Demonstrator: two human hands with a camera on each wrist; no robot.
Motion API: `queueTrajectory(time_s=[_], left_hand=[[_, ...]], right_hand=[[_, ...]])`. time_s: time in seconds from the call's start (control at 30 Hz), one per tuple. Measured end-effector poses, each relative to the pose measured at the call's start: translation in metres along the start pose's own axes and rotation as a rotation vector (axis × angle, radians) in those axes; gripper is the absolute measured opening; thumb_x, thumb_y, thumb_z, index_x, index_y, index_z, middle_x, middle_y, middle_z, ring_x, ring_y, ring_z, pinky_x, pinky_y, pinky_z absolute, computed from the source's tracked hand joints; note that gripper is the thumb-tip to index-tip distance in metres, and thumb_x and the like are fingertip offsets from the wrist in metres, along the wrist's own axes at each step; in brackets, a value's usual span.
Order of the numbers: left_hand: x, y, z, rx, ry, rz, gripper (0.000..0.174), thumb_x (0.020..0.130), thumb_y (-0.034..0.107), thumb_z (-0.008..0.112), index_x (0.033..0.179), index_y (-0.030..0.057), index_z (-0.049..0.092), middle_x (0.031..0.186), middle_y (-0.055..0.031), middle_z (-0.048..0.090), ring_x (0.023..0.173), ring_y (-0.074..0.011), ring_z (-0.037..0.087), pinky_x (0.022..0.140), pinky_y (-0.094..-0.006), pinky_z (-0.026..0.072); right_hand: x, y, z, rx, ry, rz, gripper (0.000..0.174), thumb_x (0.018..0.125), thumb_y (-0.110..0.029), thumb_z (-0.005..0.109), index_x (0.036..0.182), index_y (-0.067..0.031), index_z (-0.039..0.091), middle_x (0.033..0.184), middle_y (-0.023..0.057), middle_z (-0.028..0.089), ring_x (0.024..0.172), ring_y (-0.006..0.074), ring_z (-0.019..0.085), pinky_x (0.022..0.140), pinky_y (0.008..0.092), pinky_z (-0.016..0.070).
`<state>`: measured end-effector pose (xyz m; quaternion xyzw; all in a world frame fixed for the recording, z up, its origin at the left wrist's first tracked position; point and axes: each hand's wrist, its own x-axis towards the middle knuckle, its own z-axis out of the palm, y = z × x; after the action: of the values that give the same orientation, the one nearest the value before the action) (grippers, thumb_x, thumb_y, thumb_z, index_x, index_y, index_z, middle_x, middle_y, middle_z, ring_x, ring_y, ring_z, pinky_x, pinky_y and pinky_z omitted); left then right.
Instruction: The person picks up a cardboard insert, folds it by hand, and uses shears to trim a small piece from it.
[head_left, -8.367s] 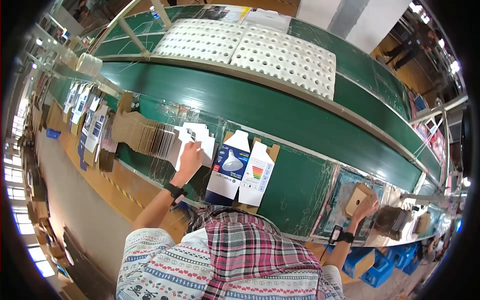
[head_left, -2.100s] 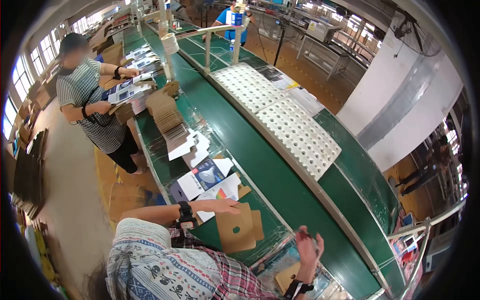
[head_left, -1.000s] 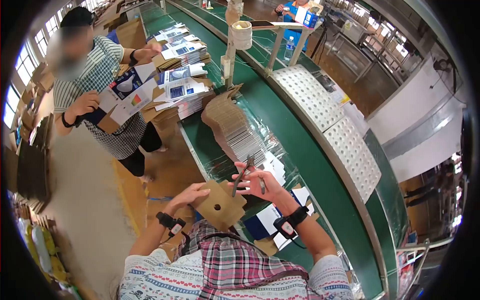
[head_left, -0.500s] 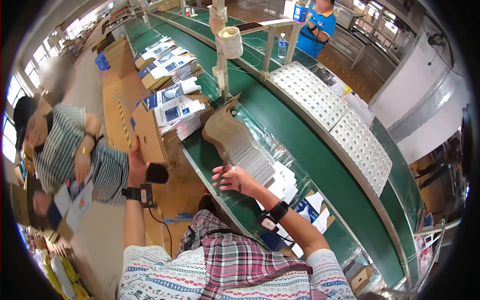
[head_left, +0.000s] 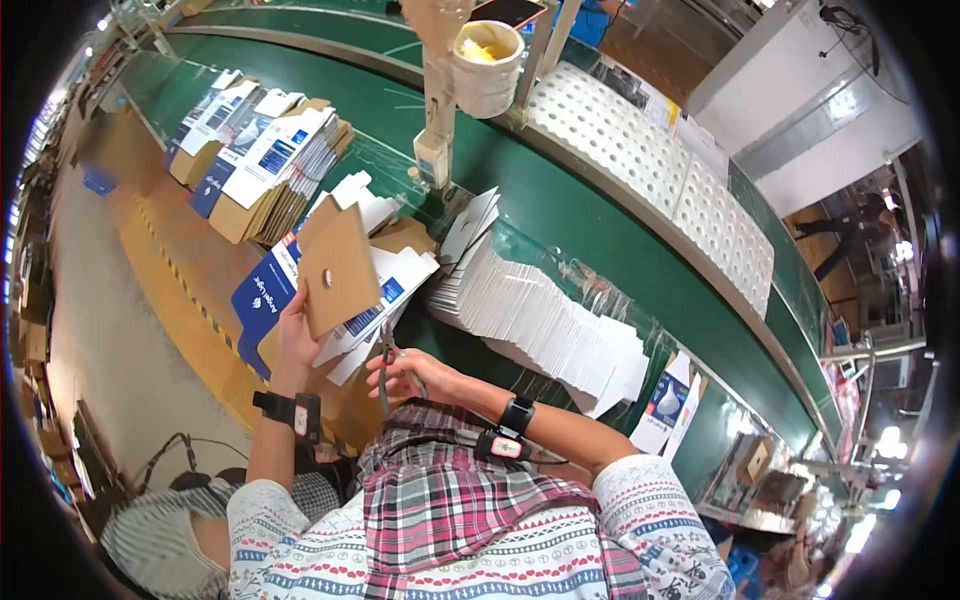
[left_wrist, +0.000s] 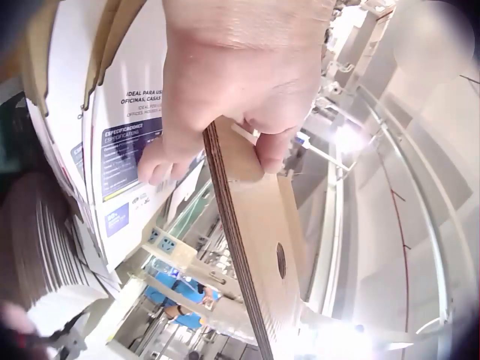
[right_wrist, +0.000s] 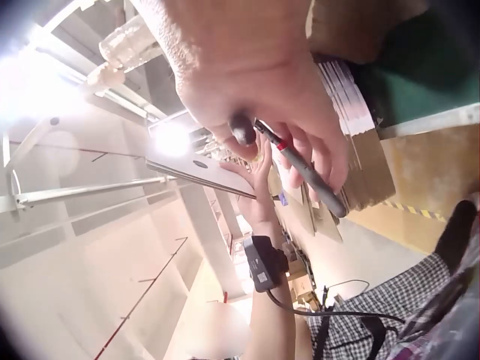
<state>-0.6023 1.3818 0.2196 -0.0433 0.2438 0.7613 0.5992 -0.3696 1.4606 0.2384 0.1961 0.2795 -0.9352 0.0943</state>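
My left hand (head_left: 293, 345) grips a flat brown cardboard piece (head_left: 338, 268) with a round hole, holding it tilted up over a stack of printed light-bulb cartons (head_left: 262, 295). In the left wrist view, the thumb and fingers pinch the layered cardboard (left_wrist: 244, 206) at one edge, right beside the printed white cartons (left_wrist: 127, 142). Just right of it, my right hand (head_left: 425, 378) holds dark-handled pliers (head_left: 386, 375), jaws pointing up. The right wrist view shows a pliers handle (right_wrist: 311, 176) lying across the curled fingers.
A long fanned row of white cartons (head_left: 545, 310) lies right of the hands on the green bench. More carton stacks (head_left: 275, 165) stand farther left. A post with a white cup (head_left: 488, 75) rises behind. A person in a striped shirt (head_left: 165, 530) is low at left.
The cardboard piece passes from my right hand to my left and moves left to the printed cartons. My right hand follows with the pliers. The other person, carrying cartons earlier, is lower and nearer.
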Motion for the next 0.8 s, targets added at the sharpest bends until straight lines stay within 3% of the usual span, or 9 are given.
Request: queueTrajectory(time_s=[0.07,0.1,0.17,0.23,0.4,0.53,0.57,0.67,0.8], left_hand=[[0.009,-0.002,-0.002,-0.08,0.041,-0.031,0.043,0.093,0.03,0.034,0.129,0.0059,0.034,0.131,-0.0171,0.037,0.119,-0.0384,0.036,0.094,-0.06,0.0312],[0.011,-0.003,0.01,-0.067,0.045,-0.054,0.039,0.093,0.028,0.035,0.125,0.0055,0.037,0.125,-0.0152,0.043,0.114,-0.0325,0.044,0.092,-0.0557,0.0364],[0.025,-0.004,0.016,-0.125,0.013,-0.125,0.038,0.093,0.027,0.036,0.124,0.005,0.039,0.122,-0.0144,0.046,0.11,-0.0304,0.048,0.091,-0.0509,0.0398],[0.033,-0.011,0.022,-0.089,-0.021,-0.15,0.037,0.093,0.026,0.038,0.122,0.0033,0.041,0.118,-0.0132,0.05,0.105,-0.0263,0.052,0.089,-0.0429,0.0445],[0.028,-0.013,0.018,-0.019,-0.02,-0.129,0.038,0.093,0.027,0.038,0.122,0.0031,0.042,0.118,-0.0126,0.05,0.107,-0.0265,0.051,0.089,-0.0424,0.0433],[0.03,-0.015,0.016,-0.003,-0.014,-0.114,0.038,0.093,0.028,0.037,0.122,0.0036,0.043,0.12,-0.0121,0.05,0.11,-0.0269,0.049,0.092,-0.043,0.0403],[0.029,-0.015,0.015,0.011,-0.039,-0.125,0.039,0.093,0.029,0.036,0.122,0.0041,0.043,0.12,-0.0112,0.05,0.111,-0.0265,0.048,0.095,-0.044,0.0377],[0.031,-0.017,0.004,-0.07,-0.065,-0.096,0.051,0.094,0.033,0.029,0.136,0.0069,0.021,0.14,-0.0204,0.019,0.13,-0.0357,0.017,0.102,-0.0589,0.0173],[0.024,-0.022,0.028,-0.152,-0.117,-0.131,0.051,0.093,0.035,0.027,0.137,0.0088,0.021,0.142,-0.0202,0.015,0.132,-0.0341,0.012,0.103,-0.0586,0.0108]], right_hand=[[0.008,0.0,0.004,0.015,0.045,0.021,0.035,0.081,-0.014,0.043,0.114,-0.0015,0.044,0.104,0.0106,0.055,0.095,0.0227,0.057,0.081,0.0344,0.0442],[0.011,0.001,0.004,0.018,0.067,0.023,0.034,0.083,-0.015,0.042,0.114,-0.0022,0.045,0.104,0.0099,0.056,0.095,0.0225,0.057,0.079,0.033,0.0443],[0.018,0.005,-0.002,0.029,0.072,0.011,0.031,0.084,-0.015,0.042,0.112,-0.0037,0.046,0.104,0.008,0.056,0.094,0.0211,0.057,0.077,0.0304,0.0437],[0.017,-0.002,0.006,0.07,0.149,-0.029,0.028,0.08,-0.012,0.044,0.106,-0.0031,0.048,0.1,0.0077,0.055,0.093,0.0212,0.058,0.08,0.0341,0.0443],[0.019,-0.016,0.007,0.163,0.167,-0.17,0.026,0.078,-0.009,0.044,0.103,-0.0015,0.048,0.095,0.0076,0.055,0.089,0.0217,0.059,0.079,0.0347,0.0474],[0.022,-0.03,0.0,0.115,0.26,-0.135,0.028,0.078,-0.011,0.044,0.103,0.0011,0.047,0.098,0.0107,0.055,0.089,0.0233,0.059,0.081,0.0364,0.048],[0.023,-0.031,-0.002,0.105,0.248,-0.133,0.029,0.079,-0.012,0.043,0.104,0.0006,0.047,0.099,0.0116,0.056,0.09,0.0243,0.059,0.082,0.0368,0.0479],[0.015,-0.035,0.004,0.051,0.243,-0.112,0.03,0.079,-0.013,0.043,0.106,0.0006,0.046,0.099,0.0128,0.056,0.09,0.0256,0.059,0.082,0.0374,0.0477],[0.016,-0.036,-0.001,0.104,0.203,-0.075,0.031,0.081,-0.013,0.042,0.109,-0.0003,0.046,0.105,0.0124,0.056,0.096,0.0265,0.058,0.085,0.0416,0.0436]])
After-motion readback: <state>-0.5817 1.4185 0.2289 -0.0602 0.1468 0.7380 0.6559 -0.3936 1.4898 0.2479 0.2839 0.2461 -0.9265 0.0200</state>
